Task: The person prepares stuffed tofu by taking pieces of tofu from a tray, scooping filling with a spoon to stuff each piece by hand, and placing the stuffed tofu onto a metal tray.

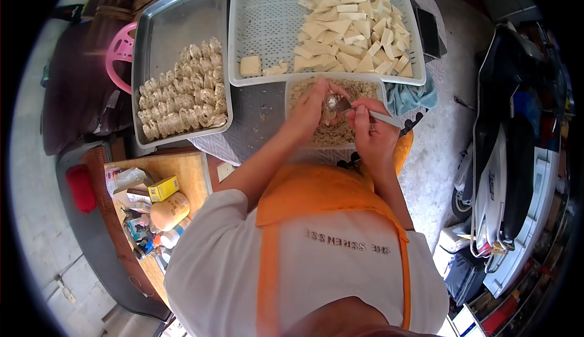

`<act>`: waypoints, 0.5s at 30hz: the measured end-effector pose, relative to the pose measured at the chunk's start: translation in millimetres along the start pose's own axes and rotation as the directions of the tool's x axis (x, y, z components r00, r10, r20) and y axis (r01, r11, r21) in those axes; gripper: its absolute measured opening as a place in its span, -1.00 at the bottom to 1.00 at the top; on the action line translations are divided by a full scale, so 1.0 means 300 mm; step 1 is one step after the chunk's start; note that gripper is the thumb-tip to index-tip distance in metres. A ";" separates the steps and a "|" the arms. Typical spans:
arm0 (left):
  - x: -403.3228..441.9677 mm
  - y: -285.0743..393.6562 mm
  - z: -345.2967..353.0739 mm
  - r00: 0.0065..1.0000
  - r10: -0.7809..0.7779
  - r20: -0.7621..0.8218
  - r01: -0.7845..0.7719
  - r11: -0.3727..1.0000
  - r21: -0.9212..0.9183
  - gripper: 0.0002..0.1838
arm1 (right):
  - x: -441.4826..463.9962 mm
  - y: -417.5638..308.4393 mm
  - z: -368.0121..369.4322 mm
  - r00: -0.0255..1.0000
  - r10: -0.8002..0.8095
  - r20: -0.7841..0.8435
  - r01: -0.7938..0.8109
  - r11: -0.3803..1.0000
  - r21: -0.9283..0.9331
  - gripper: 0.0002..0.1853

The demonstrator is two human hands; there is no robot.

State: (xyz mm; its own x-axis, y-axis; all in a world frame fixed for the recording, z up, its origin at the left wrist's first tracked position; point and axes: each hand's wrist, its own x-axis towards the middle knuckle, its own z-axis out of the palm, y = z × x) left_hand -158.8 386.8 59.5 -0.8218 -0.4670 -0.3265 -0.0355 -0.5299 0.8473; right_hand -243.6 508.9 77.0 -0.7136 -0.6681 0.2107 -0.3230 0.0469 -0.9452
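My left hand (311,108) is curled over a plastic tub of minced filling (334,135), closed around a small pale piece (329,115), probably tofu, partly hidden by the fingers. In my right hand (375,131) is a metal spoon (384,118), its bowl end against the piece in my left hand. Behind the tub, a white perforated tray (267,26) bears a heap of pale tofu wedges (353,32). To the left, a metal tray (176,26) carries rows of filled, brownish pieces (182,93).
A teal cloth (413,95) lies at the tub's right, with a dark phone-like slab (428,32) beyond. Left of me, a wooden table (194,169) holds a yellow box (163,188) and a jar (170,211). A parked scooter (496,179) stands on the right.
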 end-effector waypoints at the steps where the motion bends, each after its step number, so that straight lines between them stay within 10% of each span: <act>1: -0.002 -0.003 -0.002 1.000 0.003 0.009 -0.003 1.000 0.015 -0.41 | -0.007 0.004 -0.003 1.000 -0.014 0.005 0.014 1.000 -0.015 -0.90; 15: -0.022 0.022 -0.036 0.999 -0.043 -0.015 0.041 0.996 -0.084 -0.43 | -0.003 0.060 -0.107 0.987 0.113 -0.114 -0.067 0.935 0.347 -0.87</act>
State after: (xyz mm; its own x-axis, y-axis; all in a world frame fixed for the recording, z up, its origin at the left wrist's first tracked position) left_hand -147.5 378.7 62.9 -0.8106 -0.4550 -0.3687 -0.0211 -0.6065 0.7948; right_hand -268.6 534.2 67.9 -0.8118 -0.5693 0.1296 -0.0386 -0.1693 -0.9848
